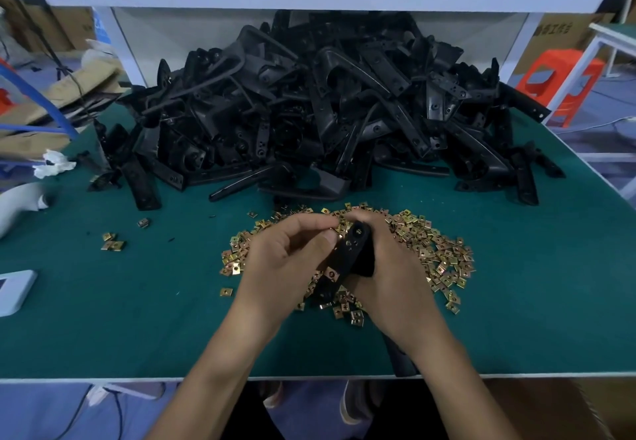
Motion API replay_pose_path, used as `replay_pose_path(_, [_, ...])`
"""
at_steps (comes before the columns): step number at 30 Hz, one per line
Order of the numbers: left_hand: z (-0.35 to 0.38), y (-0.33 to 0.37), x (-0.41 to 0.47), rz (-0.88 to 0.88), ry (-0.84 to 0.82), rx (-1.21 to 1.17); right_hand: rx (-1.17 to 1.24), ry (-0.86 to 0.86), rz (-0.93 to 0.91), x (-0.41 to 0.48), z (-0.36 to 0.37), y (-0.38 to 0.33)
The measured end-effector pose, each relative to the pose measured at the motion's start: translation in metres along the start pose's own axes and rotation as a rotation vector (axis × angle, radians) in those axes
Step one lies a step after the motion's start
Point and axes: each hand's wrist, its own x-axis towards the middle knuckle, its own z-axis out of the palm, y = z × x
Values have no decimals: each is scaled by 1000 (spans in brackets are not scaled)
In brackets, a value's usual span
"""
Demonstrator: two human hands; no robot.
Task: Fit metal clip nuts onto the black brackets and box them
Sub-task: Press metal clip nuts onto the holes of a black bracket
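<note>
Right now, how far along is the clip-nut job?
Early. Done: one clip nut seems seated on the held bracket; no box shows. In hand: right hand grips that bracket, left hand pinches its top end. Remaining: the big bracket pile and the loose nut heap.

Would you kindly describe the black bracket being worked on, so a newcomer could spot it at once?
On the green workbench, before the heap of black brackets, lies a spread of golden metal clip nuts. Over it, the left hand and right hand hold the only lifted black bracket.
</note>
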Motion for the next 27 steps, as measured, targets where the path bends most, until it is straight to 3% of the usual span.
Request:
replay_pose_path(9, [3,2,-1,-70,11,-31,-2,-18,7,-1,0,3])
replay_pose_path(14, [5,0,-1,-159,39,-160,9,-26,3,-2,2,2])
replay_pose_path(27, [12,-2,-5,-166,29,-104,-57,24,0,0,8,1])
